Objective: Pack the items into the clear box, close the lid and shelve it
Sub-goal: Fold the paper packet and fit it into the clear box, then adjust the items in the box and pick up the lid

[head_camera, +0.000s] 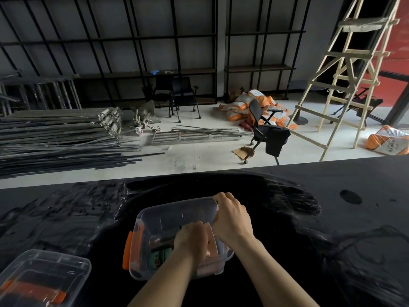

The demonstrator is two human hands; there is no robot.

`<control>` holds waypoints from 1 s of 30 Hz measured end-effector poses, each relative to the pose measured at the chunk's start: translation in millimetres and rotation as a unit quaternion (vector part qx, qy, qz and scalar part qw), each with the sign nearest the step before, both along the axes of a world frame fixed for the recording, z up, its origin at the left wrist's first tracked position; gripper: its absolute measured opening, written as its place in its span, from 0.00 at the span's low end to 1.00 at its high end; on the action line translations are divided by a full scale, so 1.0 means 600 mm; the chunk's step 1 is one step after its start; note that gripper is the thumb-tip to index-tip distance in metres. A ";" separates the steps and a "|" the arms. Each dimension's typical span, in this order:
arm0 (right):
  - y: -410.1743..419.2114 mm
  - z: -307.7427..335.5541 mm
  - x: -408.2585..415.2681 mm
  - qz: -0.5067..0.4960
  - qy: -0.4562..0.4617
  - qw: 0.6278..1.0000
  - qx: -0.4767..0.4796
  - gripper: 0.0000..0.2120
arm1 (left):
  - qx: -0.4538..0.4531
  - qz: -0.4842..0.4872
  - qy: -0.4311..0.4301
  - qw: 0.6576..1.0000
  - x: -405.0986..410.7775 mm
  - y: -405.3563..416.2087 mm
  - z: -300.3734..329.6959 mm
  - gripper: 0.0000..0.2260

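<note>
A clear plastic box (pixel 155 220) with an orange latch (pixel 128 249) on its left end sits on the black table in front of me. My left hand (pixel 191 240) reaches down inside it, fingers closed around a pinkish flat item (pixel 210 244) near the right wall. A green patterned item (pixel 160 257) lies on the box floor beside it. My right hand (pixel 231 216) grips the box's far right rim. The clear lid (pixel 44 278), with orange clips, lies apart at the bottom left.
The black table (pixel 332 218) spreads wide to both sides, with a round hole (pixel 350 196) at the right. Beyond its far edge are metal rods, a tipped office chair (pixel 267 131), orange sacks, a wooden ladder (pixel 345 85) and black wall shelving (pixel 155 72).
</note>
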State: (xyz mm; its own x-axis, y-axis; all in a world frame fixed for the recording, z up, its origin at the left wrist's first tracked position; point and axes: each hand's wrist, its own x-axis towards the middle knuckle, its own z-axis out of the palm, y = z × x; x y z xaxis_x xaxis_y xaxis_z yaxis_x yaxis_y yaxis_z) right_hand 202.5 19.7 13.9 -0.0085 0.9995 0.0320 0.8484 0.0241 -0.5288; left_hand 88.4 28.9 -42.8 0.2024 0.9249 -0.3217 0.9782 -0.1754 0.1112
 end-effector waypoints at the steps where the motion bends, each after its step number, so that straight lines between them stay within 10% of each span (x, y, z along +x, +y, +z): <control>1: 0.001 -0.002 0.000 -0.001 -0.004 1.000 0.001 0.24 | 0.014 -0.014 0.017 1.000 0.000 0.003 -0.002 0.15; 18: 0.015 -0.003 -0.004 -0.013 -0.037 0.999 0.028 0.20 | -0.006 -0.160 -0.037 0.986 -0.020 0.006 0.038 0.09; 30: 0.018 0.008 -0.035 0.020 0.023 0.988 0.149 0.08 | 0.089 -0.211 0.148 0.962 -0.105 0.008 0.077 0.18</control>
